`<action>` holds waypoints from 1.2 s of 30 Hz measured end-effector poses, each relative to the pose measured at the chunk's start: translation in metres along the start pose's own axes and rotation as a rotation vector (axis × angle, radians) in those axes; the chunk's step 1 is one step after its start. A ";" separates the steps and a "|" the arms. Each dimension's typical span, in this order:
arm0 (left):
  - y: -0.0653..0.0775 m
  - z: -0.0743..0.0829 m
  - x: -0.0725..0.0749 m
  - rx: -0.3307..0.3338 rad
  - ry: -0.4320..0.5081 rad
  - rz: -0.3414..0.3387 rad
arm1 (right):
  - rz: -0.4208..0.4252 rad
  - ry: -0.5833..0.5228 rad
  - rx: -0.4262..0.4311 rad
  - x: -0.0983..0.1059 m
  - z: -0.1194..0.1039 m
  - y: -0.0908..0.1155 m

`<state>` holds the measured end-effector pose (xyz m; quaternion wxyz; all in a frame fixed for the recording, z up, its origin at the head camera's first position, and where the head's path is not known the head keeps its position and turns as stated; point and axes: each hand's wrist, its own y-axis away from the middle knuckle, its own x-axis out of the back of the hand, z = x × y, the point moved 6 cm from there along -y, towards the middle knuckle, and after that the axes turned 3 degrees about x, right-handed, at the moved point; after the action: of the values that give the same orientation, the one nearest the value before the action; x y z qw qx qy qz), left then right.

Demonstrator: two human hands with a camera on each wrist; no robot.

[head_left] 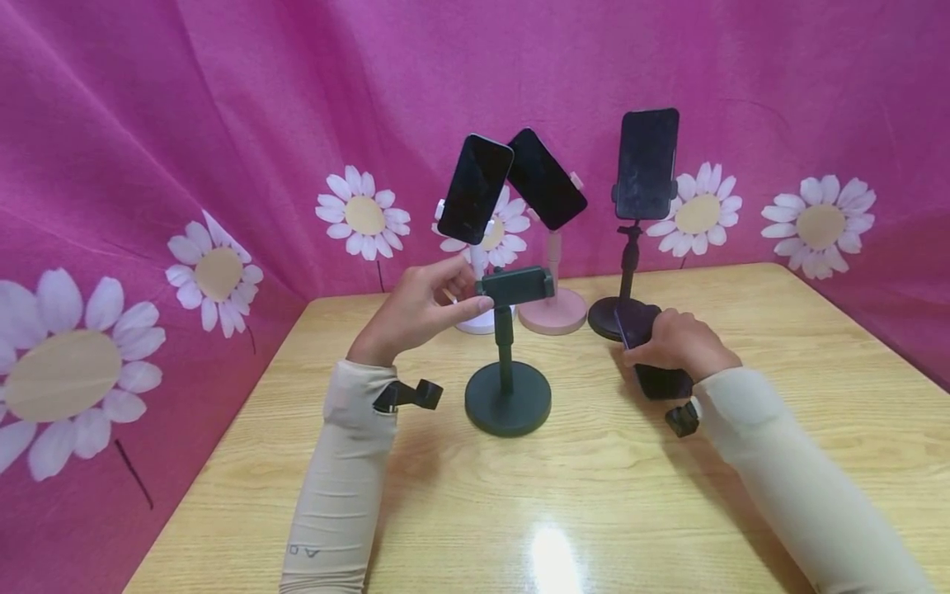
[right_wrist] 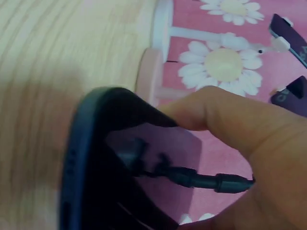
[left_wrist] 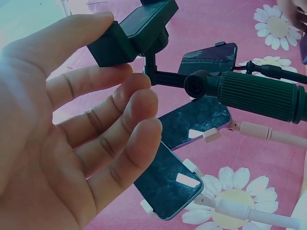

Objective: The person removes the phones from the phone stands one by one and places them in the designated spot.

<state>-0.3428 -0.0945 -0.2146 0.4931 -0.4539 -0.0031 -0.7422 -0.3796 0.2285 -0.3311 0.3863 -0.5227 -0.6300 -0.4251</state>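
Six printed daisies (head_left: 364, 214) show on the pink backdrop (head_left: 252, 99) in the head view. Farthest left of the two hands, the left hand (head_left: 425, 307) pinches one end of the clamp (head_left: 517, 286) between thumb and index finger; its other three fingers curve side by side. That clamp tops the dark green stand (head_left: 508, 398), which stands on the wooden table (head_left: 460, 511) and is the only one without a phone — there are four stands in all. Behind it come the white stand (head_left: 477, 326), the pink stand (head_left: 567, 315) and, farther right, the black stand (head_left: 629, 260), bearing three mounted phones (head_left: 475, 190), one each. At the far right, the right hand (head_left: 679, 338) grips another phone (head_left: 636, 322), tilted, near the black stand's base; whether the dark slab below the hand belongs to it, I cannot tell.

The left wrist view shows the dark green stand's ribbed sleeve and round joint; the right wrist view shows openings along the gripped phone's edge — details the head view lacks.
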 end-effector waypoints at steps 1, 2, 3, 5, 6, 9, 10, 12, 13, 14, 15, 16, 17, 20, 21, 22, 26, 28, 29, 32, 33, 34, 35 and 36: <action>0.000 0.000 0.000 0.000 0.002 -0.001 | -0.025 0.009 -0.002 -0.003 0.001 -0.001; 0.000 0.000 -0.001 0.003 0.005 -0.002 | -0.049 0.018 -0.002 -0.006 0.002 -0.001; 0.000 0.001 -0.001 0.006 0.010 -0.001 | -0.070 0.023 0.000 -0.008 0.003 -0.001; 0.000 0.001 -0.001 0.011 0.016 0.000 | -0.109 0.016 -0.003 -0.014 0.004 -0.002; 0.000 0.001 -0.001 0.014 0.019 0.000 | -0.128 0.013 -0.004 -0.016 0.004 -0.002; 0.000 0.000 -0.001 0.022 0.016 0.003 | -0.171 0.013 -0.012 -0.020 0.004 -0.004; 0.000 0.000 -0.001 0.025 0.015 0.003 | -0.180 0.017 -0.013 -0.022 0.005 -0.004; 0.001 -0.001 -0.001 0.025 0.014 0.001 | -0.187 0.025 -0.021 -0.024 0.006 -0.004; 0.001 -0.001 -0.001 0.025 0.012 0.002 | -0.189 0.028 -0.023 -0.025 0.006 -0.005; 0.001 -0.001 -0.001 0.025 0.011 0.002 | -0.192 0.027 -0.030 -0.026 0.007 -0.005; 0.001 -0.001 -0.001 0.024 0.010 0.003 | -0.195 0.024 -0.036 -0.026 0.008 -0.004; 0.001 -0.002 -0.001 0.022 0.009 0.003 | -0.199 0.024 -0.045 -0.027 0.008 -0.004; 0.001 -0.002 -0.001 0.020 0.007 0.003 | -0.204 0.020 -0.052 -0.028 0.008 -0.004; 0.000 -0.001 -0.001 0.018 0.006 0.001 | -0.221 0.023 -0.065 -0.030 0.009 -0.004; 0.000 -0.001 -0.001 0.017 0.006 0.001 | -0.224 0.028 -0.066 -0.030 0.009 -0.004; 0.000 -0.001 -0.001 0.016 0.008 0.001 | -0.226 0.034 -0.070 -0.031 0.009 -0.004; 0.000 -0.001 0.000 0.013 0.013 0.005 | -0.225 0.045 -0.085 -0.031 0.010 -0.005; 0.000 -0.001 0.001 0.011 0.016 0.006 | -0.225 0.044 -0.095 -0.032 0.011 -0.006; 0.000 -0.001 0.001 0.010 0.016 0.006 | -0.227 0.043 -0.099 -0.032 0.011 -0.007; 0.000 0.000 0.001 0.009 0.019 0.007 | -0.236 0.034 -0.111 -0.033 0.011 -0.007; 0.000 0.000 0.001 0.008 0.021 0.006 | -0.239 0.031 -0.112 -0.034 0.011 -0.006; 0.000 0.000 0.001 0.007 0.019 0.005 | -0.242 0.027 -0.108 -0.034 0.012 -0.006; 0.000 -0.001 0.000 0.007 0.019 0.004 | -0.245 0.022 -0.106 -0.034 0.012 -0.005; 0.000 -0.001 0.000 0.006 0.019 0.002 | -0.247 0.016 -0.105 -0.034 0.013 -0.004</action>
<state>-0.3436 -0.0944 -0.2151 0.4953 -0.4455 -0.0002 -0.7458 -0.3789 0.2285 -0.3679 0.3082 -0.4571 -0.6633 -0.5061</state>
